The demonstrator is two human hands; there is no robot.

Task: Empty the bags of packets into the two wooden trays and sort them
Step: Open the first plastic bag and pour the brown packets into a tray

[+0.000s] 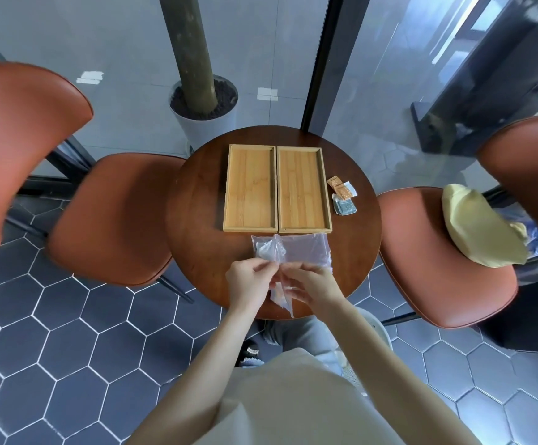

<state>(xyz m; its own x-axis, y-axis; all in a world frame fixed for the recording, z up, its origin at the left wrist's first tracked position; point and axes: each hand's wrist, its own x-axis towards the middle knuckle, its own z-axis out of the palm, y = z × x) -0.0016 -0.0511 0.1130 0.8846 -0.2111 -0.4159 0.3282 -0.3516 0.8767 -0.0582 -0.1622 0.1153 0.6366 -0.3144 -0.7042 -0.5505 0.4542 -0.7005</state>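
Two wooden trays lie side by side on the round table (197, 220), the left tray (250, 187) and the right tray (303, 189), both with nothing in them. Just in front of the trays lies a clear plastic bag (306, 248). My left hand (248, 284) and my right hand (312, 284) both pinch a second clear plastic bag (282, 300) over the table's near edge; a pale packet shows inside it. A small pile of packets (343, 195), orange and grey, sits on the table right of the right tray.
Brown leather chairs stand left (113, 216) and right (444, 252) of the table; the right one holds a yellow cushion (479, 226). A potted trunk (203, 101) stands behind the table by a glass wall. Hexagon-tiled floor lies below.
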